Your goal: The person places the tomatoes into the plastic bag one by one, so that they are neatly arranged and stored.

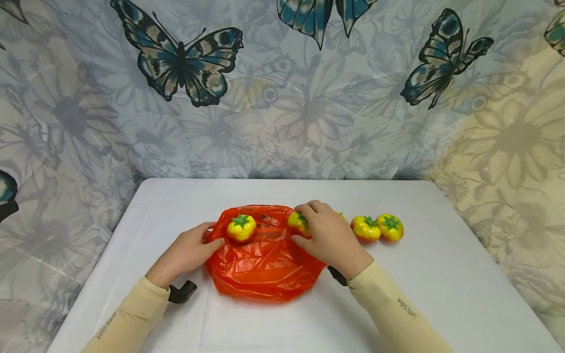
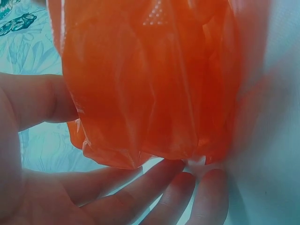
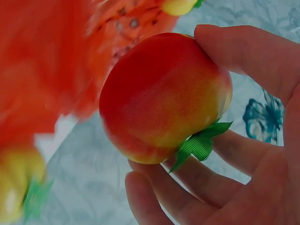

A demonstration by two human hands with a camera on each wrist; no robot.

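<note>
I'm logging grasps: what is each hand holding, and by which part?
Right hand: a fruit, by its rounded sides. Left hand: the red bag, by its left side.

Head view's bright and even, warm cast at far right, glare streaks on the red bag [image 1: 265,272]; left wrist is hazy, teal-tinted; right wrist's dimmer, yellow fruit [image 3: 18,180] at lower left blurred.

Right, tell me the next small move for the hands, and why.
Probably lower the held fruit to the red bag: the right hand grips it at the bag's right side, the left hand holds the opposite side, and another fruit shows there.
</note>
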